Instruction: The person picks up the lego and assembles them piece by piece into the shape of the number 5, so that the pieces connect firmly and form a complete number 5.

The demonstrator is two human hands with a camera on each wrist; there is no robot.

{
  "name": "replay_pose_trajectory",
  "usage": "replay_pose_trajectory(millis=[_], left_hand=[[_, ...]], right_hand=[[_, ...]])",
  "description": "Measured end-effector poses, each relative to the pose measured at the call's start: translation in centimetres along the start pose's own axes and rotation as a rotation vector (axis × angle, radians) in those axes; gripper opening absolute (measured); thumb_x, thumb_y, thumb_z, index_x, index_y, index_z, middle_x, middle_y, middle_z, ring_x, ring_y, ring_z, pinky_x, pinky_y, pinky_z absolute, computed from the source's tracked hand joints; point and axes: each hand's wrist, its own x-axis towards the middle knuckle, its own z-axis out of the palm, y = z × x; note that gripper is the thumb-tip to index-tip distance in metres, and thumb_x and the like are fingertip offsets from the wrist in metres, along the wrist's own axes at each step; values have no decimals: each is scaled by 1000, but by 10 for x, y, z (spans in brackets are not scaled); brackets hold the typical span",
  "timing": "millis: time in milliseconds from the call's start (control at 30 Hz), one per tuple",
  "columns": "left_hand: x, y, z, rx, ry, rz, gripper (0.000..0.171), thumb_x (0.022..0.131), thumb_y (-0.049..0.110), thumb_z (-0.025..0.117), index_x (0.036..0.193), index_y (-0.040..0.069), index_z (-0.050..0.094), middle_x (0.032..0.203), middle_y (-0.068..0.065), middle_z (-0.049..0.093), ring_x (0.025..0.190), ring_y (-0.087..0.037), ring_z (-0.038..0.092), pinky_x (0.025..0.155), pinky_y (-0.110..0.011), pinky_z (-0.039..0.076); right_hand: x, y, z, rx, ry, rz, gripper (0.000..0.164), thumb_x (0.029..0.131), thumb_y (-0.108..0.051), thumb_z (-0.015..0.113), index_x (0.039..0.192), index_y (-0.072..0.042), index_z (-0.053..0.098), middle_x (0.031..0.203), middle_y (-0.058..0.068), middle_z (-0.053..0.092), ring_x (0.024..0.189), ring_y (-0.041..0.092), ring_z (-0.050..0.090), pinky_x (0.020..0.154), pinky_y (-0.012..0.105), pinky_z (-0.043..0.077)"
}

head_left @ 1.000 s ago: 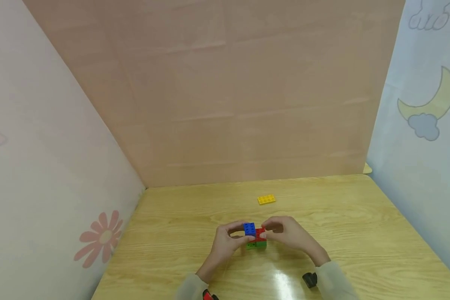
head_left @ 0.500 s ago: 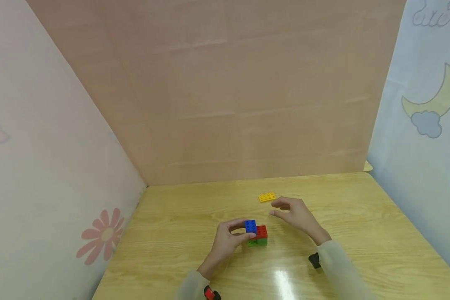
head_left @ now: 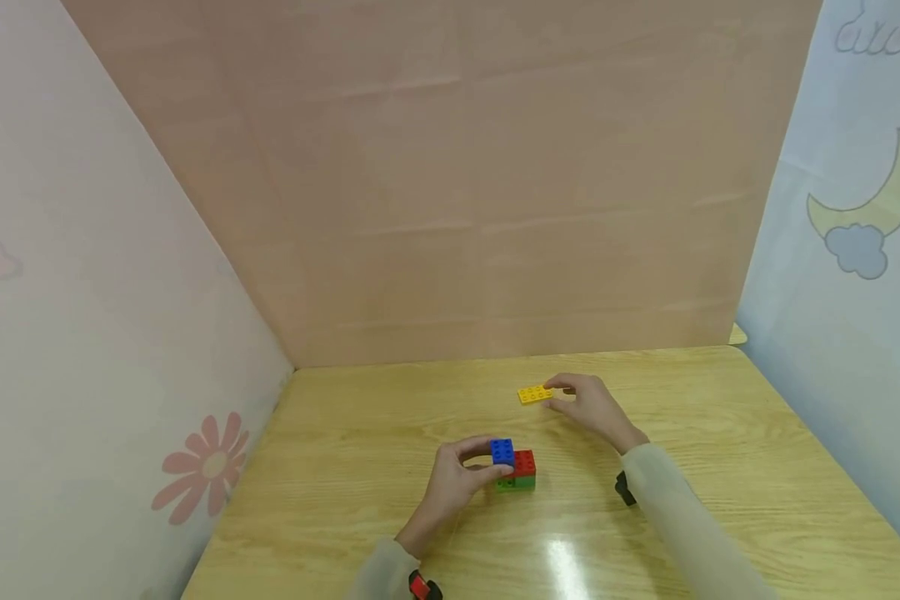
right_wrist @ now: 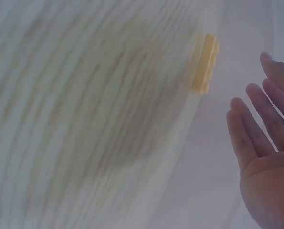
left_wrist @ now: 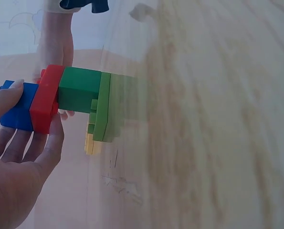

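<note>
I have the brick stack standing on the table, low and a little right of centre in the head view. The left wrist view shows me its order: light green plate at the bottom, then dark green brick, red brick and, on top, blue brick. The left hand comes in from between eight and nine o'clock and pinches the blue and red bricks – thumb on one side, fingers on the other.

Just past twelve o'clock from the stack, well apart from it, I see the yellow plate lying studs up. The right hand is at its three o'clock end, fingers spread and extended, thumb apart from them; I cannot tell whether the fingertips touch it.

Farther out, a black piece sits by the right sleeve, just past three o'clock from the stack. The wood-grain table runs back to a brown backdrop at twelve – a printed pink flower at nine, a moon at two.
</note>
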Motion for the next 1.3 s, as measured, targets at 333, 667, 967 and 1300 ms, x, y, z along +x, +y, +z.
replay_pose_trajectory(millis=[333,667,967,1300], left_hand=[[-2,-1,-6,8,4,10,36,88,32,87,122,24,79,123,-3,78,119,-23,70,92,-29,63],[1,0,-4,8,3,-1,35,88,32,87,122,26,79,122,-1,78,119,-21,70,92,-28,63],[1,1,-2,-7,-7,3,36,88,31,86,122,25,78,122,-2,78,118,-20,70,91,-27,63],[0,1,1,-9,6,-28,36,87,31,87,122,26,78,122,0,78,120,-22,69,92,-27,63]], right_hand=[[30,4,19,14,-83,77,35,96,-21,77,127,-5,72,143,21,66,137,51,55,113,68,45],[42,14,18,-63,-151,86,38,95,-17,78,131,-6,71,145,21,64,141,47,53,118,67,40],[43,21,18,-46,-181,111,48,94,-19,80,138,-6,67,150,21,61,142,46,52,120,66,39],[42,29,17,-44,-190,114,51,95,-19,79,143,-8,65,151,20,61,143,46,52,120,65,39]])
